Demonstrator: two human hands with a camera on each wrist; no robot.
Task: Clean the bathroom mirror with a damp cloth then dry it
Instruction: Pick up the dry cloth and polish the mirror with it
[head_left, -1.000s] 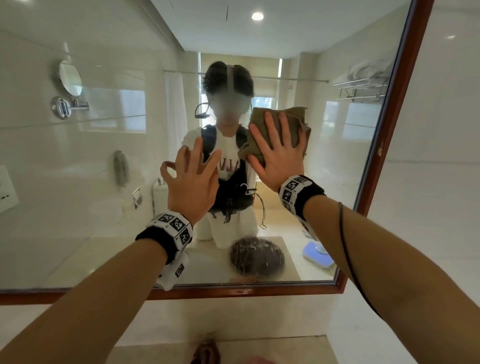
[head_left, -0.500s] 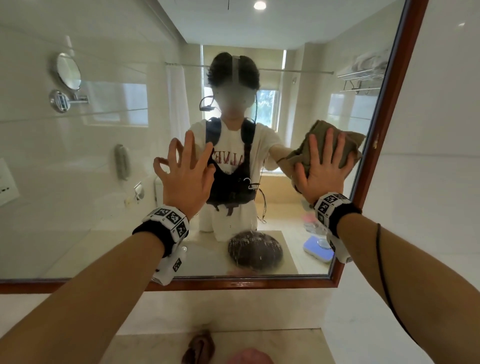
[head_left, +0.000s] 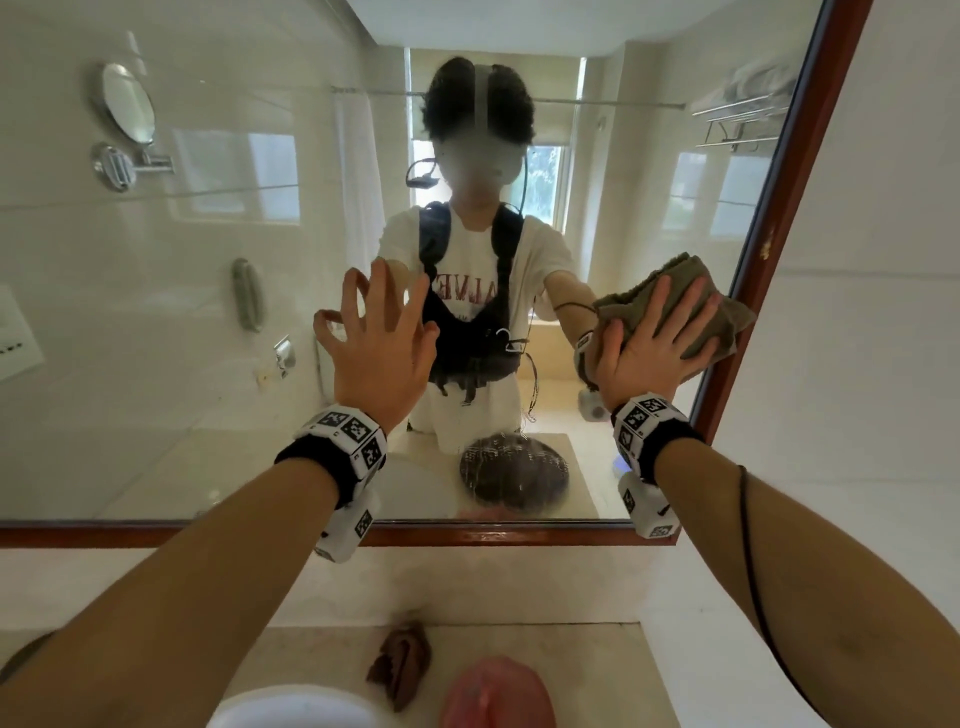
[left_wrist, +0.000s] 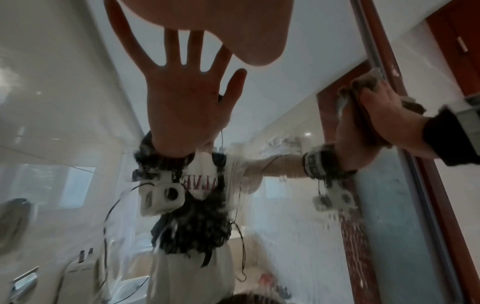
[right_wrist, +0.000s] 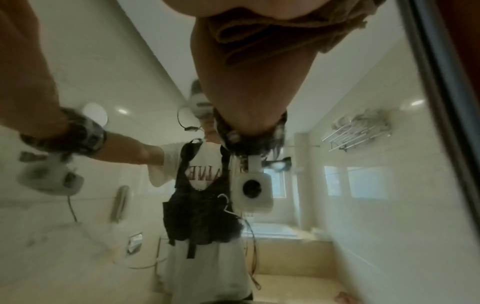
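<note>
Well, your right hand (head_left: 655, 340) pressed the cloth (head_left: 670, 306) flat against the mirror (head_left: 156, 312) near its right frame (head_left: 748, 291), fingers spread; your left hand (head_left: 382, 343) stayed splayed; overlapping, even strokes would suit

A folded olive-brown cloth (head_left: 675, 306) lies flat against the wood-framed mirror (head_left: 156, 364), close to its right edge.

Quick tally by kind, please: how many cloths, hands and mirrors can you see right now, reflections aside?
Cloths: 2 – olive cloth under the right hand, brown cloth lying on the counter.
Hands: 2 – left hand, right hand.
Mirrors: 2 – bathroom mirror, round wall mirror.
Total: 6.
</note>
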